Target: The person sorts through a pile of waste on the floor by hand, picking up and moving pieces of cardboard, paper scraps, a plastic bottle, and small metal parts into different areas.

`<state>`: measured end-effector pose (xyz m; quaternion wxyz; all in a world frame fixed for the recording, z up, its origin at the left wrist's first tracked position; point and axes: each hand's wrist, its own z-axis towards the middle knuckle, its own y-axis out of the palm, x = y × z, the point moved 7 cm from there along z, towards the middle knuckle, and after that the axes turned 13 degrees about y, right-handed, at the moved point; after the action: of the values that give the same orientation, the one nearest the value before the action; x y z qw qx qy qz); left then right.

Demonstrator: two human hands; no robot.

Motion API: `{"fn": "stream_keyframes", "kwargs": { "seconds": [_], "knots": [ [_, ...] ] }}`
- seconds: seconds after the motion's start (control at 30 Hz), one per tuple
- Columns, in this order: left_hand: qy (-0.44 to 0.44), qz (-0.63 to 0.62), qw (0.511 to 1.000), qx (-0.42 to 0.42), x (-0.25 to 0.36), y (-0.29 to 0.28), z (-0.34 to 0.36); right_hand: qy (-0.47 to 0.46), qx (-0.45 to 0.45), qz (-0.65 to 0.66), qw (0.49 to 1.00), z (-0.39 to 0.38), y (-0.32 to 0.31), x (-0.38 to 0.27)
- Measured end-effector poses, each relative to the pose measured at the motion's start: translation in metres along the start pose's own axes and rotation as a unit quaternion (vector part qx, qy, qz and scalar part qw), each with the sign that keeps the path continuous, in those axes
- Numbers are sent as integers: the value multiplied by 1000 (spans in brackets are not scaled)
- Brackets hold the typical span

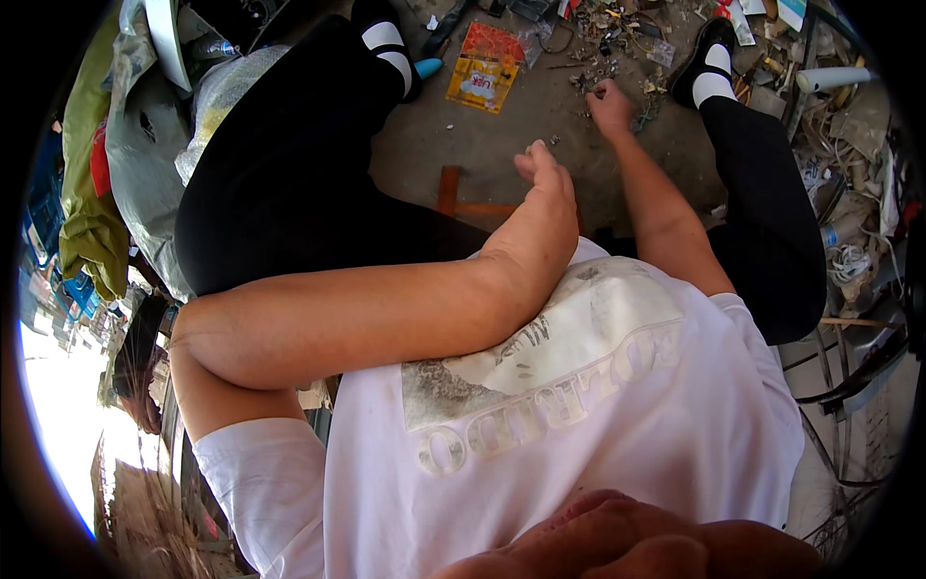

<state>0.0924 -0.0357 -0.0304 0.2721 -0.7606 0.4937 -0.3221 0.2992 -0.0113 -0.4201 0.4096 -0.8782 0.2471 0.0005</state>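
Observation:
My left hand (542,193) is held in front of my chest, its back turned up and its fingers curled together. Whatever those fingers hold, if anything, is hidden. Farther out and to the right, my right hand (611,108) reaches down to the floor, with fingers bent and pressed together at the edge of a scatter of small scrap pieces (606,68). A small dark bit (644,118) lies beside that hand; what is between its fingertips is too small to make out.
A red and yellow packet (484,69) lies on the dark floor (415,154). Below it is a reddish-brown wooden piece (448,189). Tangled scrap and cables (854,174) are heaped at right; grey plastic bags (145,145) stand at left. My shoes (712,53) flank the floor area.

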Motion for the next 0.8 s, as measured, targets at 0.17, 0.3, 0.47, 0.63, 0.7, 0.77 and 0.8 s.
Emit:
{"fn": "stream_keyframes", "kwargs": {
  "seconds": [0.17,0.3,0.47,0.63,0.7,0.77,0.8],
  "knots": [
    [-4,-4,1000,-4,1,2,0,16,-7,-29,999,-3,8,-33],
    [-6,2,1000,-1,0,1,-1,-15,-101,239,966,32,11,-68],
    [11,6,1000,-7,0,-1,-2,73,-124,436,889,68,-20,-51],
    [10,11,1000,-12,2,0,-2,88,-55,147,984,66,-22,1],
    [9,8,1000,-15,1,0,-1,38,-28,67,997,47,-22,-7],
    [12,5,1000,-15,0,1,-1,4,2,12,1000,30,-22,-19],
    [8,4,1000,-15,-1,1,-1,-6,18,-2,1000,24,-23,-24]
  ]
}}
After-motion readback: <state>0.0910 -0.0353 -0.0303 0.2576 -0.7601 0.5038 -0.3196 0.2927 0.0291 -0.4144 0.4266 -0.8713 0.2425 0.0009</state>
